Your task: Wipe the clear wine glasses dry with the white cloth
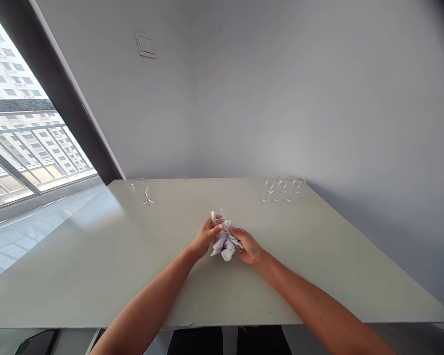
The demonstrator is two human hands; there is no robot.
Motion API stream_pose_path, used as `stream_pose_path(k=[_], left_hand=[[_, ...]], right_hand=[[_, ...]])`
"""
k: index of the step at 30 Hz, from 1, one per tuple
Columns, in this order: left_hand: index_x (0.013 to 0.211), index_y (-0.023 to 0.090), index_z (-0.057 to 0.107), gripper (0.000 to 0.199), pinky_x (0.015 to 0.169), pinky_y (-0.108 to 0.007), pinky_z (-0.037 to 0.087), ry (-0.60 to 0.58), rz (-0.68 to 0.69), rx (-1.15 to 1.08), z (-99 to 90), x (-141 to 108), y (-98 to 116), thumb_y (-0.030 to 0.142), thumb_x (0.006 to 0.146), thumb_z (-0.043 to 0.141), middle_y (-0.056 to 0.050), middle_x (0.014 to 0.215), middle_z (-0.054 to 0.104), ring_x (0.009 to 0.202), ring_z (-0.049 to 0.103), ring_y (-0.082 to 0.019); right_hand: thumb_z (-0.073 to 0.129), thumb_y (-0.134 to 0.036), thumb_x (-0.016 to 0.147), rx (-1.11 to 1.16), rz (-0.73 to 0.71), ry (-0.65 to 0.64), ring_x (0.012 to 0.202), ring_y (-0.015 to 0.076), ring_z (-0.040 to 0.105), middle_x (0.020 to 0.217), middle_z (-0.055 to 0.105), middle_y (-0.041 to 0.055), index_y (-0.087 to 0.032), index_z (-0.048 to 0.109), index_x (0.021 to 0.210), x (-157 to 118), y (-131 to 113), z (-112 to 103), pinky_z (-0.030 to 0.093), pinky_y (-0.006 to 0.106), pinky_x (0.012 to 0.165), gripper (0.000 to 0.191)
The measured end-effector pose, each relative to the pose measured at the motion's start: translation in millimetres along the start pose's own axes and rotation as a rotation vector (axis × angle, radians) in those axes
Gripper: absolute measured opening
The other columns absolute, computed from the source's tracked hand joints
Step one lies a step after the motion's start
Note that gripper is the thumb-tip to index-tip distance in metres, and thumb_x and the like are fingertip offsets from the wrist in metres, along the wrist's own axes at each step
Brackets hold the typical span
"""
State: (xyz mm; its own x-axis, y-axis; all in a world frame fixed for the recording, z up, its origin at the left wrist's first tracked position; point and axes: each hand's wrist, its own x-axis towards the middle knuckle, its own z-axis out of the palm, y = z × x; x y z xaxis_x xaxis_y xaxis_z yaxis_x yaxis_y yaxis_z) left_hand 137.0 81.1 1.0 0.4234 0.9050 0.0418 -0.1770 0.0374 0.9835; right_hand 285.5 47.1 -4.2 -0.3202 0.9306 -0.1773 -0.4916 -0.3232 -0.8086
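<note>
Near the middle of the table, a clear stemmed glass (pixel 218 215) is held tilted, its bowl toward the upper left. My left hand (pixel 206 237) is closed around the bowl. A crumpled white cloth (pixel 226 245) wraps the lower part of the glass and hangs in loose folds. My right hand (pixel 247 245) is closed on this cloth, thumb on top, around the stem end. The stem and foot are mostly hidden by the cloth and fingers.
A single stemmed glass (pixel 147 193) stands at the table's back left. Several more glasses (pixel 283 188) stand together at the back right. The pale table (pixel 96 276) meets grey walls behind and to the right. A window with a railing is at the left.
</note>
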Motion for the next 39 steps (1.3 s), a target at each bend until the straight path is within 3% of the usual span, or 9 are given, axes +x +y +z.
stream_pose_path(k=[7, 12, 18, 23, 27, 29, 33, 36, 39], left_hand=[[0.099, 0.017, 0.046, 0.045, 0.083, -0.034, 0.042, 0.043, 0.048, -0.023, 3.5, -1.8, 4.1, 0.035, 0.064, 0.068, -0.012, 0.112, 0.057, 0.098, 0.055, -0.020], [0.096, 0.018, 0.045, 0.038, 0.082, -0.038, 0.045, 0.114, -0.002, -0.224, 0.0, 2.5, 3.3, 0.034, 0.069, 0.065, -0.009, 0.101, 0.061, 0.085, 0.061, -0.017], [0.086, 0.013, 0.053, 0.023, 0.082, -0.031, 0.049, 0.194, -0.158, -0.432, -10.2, 5.5, 2.0, 0.034, 0.076, 0.057, -0.008, 0.087, 0.063, 0.080, 0.062, -0.015], [0.087, 0.012, 0.054, 0.023, 0.074, -0.024, 0.051, 0.102, -0.209, -0.597, -2.6, 2.0, 2.6, 0.033, 0.077, 0.057, -0.008, 0.089, 0.063, 0.077, 0.062, -0.013], [0.085, 0.014, 0.052, 0.023, 0.078, -0.030, 0.051, 0.211, -0.048, -0.570, -4.8, 4.1, 10.2, 0.032, 0.074, 0.061, -0.008, 0.093, 0.063, 0.083, 0.063, -0.017], [0.084, 0.016, 0.049, 0.024, 0.079, -0.033, 0.049, 0.311, 0.076, -0.526, -12.1, 6.0, 16.5, 0.033, 0.073, 0.062, -0.007, 0.095, 0.062, 0.087, 0.062, -0.020], [0.088, 0.019, 0.042, 0.028, 0.081, -0.035, 0.047, 0.486, 0.324, -0.431, -29.6, 7.7, 28.9, 0.035, 0.074, 0.061, -0.004, 0.092, 0.061, 0.088, 0.062, -0.019], [0.095, 0.022, 0.037, 0.033, 0.083, -0.038, 0.046, 0.531, 0.414, -0.340, -30.6, 6.1, 31.6, 0.034, 0.074, 0.061, -0.003, 0.096, 0.058, 0.086, 0.063, -0.018], [0.099, 0.024, 0.035, 0.039, 0.081, -0.041, 0.048, 0.444, 0.446, -0.223, -15.9, 0.5, 26.7, 0.031, 0.073, 0.062, -0.004, 0.102, 0.054, 0.085, 0.063, -0.019]], right_hand=[[0.075, -0.042, 0.053, -0.086, -0.071, 0.210, 0.048, 0.0124, 0.050, 0.057, 0.058, 0.0011, -0.014, 0.059, 0.071, 11.2, -3.0, -13.2, 0.040, 0.025, 0.047, 0.037], [0.069, -0.042, 0.062, -0.103, -0.234, 0.316, 0.057, 0.0120, 0.050, 0.063, 0.056, -0.0014, -0.019, 0.058, 0.071, 11.3, -21.0, -33.8, 0.042, 0.025, 0.057, 0.027], [0.064, -0.034, 0.069, -0.738, -0.412, -0.132, 0.081, 0.0162, 0.050, 0.095, 0.055, 0.0036, -0.022, 0.063, 0.088, -15.1, -34.4, -15.4, 0.043, 0.026, 0.065, 0.022], [0.064, -0.036, 0.070, -0.734, -0.430, -0.069, 0.069, 0.0134, 0.049, 0.078, 0.052, 0.0014, -0.020, 0.060, 0.088, -10.5, -17.8, -8.3, 0.041, 0.026, 0.061, 0.025], [0.058, -0.045, 0.072, -0.711, -0.329, 0.018, 0.060, 0.0124, 0.049, 0.068, 0.054, -0.0002, -0.017, 0.057, 0.091, -2.3, -9.9, -15.8, 0.040, 0.025, 0.055, 0.033], [0.055, -0.050, 0.073, -0.947, -0.345, -0.008, 0.063, 0.0133, 0.052, 0.075, 0.057, 0.0010, -0.019, 0.058, 0.092, -4.9, -10.7, -15.6, 0.040, 0.025, 0.056, 0.036], [0.050, -0.055, 0.075, -1.564, -0.514, -0.079, 0.065, 0.0119, 0.053, 0.109, 0.053, 0.0023, -0.027, 0.061, 0.096, -16.3, -20.5, -9.2, 0.037, 0.025, 0.055, 0.036], [0.041, -0.051, 0.082, -1.762, -0.702, 0.147, 0.071, 0.0143, 0.053, 0.111, 0.053, 0.0039, -0.026, 0.063, 0.094, -18.8, -31.1, -5.7, 0.036, 0.026, 0.056, 0.035], [0.037, -0.041, 0.087, -1.786, -0.859, 0.371, 0.076, 0.0174, 0.050, 0.088, 0.057, 0.0067, -0.020, 0.063, 0.093, -15.1, -38.8, -0.9, 0.036, 0.029, 0.064, 0.033]])
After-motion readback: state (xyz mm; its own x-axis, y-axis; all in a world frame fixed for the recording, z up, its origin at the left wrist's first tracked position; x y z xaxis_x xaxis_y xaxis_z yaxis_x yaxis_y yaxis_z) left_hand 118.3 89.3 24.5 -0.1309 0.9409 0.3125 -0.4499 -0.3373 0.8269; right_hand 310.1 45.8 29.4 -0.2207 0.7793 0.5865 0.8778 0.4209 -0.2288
